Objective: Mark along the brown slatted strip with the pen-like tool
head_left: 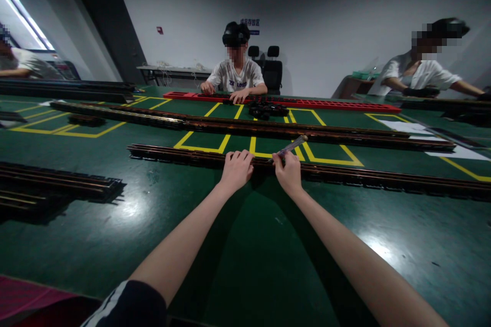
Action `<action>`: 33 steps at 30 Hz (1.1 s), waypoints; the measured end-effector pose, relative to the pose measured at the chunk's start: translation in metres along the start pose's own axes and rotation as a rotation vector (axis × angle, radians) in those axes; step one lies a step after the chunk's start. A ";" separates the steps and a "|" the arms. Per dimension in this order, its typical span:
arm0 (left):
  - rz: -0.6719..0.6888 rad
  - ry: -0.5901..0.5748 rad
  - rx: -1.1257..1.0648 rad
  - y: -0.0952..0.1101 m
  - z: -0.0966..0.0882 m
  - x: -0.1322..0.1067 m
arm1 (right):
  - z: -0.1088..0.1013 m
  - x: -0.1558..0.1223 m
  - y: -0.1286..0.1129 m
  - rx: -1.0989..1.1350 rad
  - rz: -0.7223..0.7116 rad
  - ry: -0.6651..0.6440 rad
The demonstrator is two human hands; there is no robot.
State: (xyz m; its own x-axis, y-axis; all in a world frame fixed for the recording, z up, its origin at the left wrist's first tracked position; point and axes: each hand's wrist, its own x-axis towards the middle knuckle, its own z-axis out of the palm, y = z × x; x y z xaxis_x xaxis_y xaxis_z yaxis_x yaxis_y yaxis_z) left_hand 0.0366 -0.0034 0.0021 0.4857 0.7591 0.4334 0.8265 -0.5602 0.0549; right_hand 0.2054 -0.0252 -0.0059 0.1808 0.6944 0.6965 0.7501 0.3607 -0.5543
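Note:
A long dark rail (172,154) with brown edges lies across the green table (245,245) in front of me. My left hand (237,168) rests on top of it, fingers curled down over the rail. Just to its right, my right hand (288,171) pinches a thin pen-like tool (292,146) that slants up and to the right, its lower end at the rail.
More long rails (238,125) lie farther back, and a stack of them (57,184) sits at the left. A red rail (326,104) and a pile of small black parts (267,110) lie before a person seated opposite. Other people sit far left and right. Yellow lines mark the table.

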 end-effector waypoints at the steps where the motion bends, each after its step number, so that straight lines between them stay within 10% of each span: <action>1: -0.001 -0.002 -0.001 0.000 0.000 0.000 | 0.000 0.000 0.000 -0.001 -0.002 0.001; 33: -0.004 -0.007 0.008 0.002 -0.003 0.000 | -0.001 0.000 -0.001 -0.011 -0.026 0.028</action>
State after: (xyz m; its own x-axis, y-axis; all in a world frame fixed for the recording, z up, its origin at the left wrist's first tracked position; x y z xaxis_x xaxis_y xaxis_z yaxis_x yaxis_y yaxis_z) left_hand 0.0374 -0.0056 0.0046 0.4844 0.7636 0.4270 0.8307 -0.5546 0.0495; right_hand 0.2053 -0.0259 -0.0047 0.1790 0.6673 0.7229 0.7618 0.3710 -0.5311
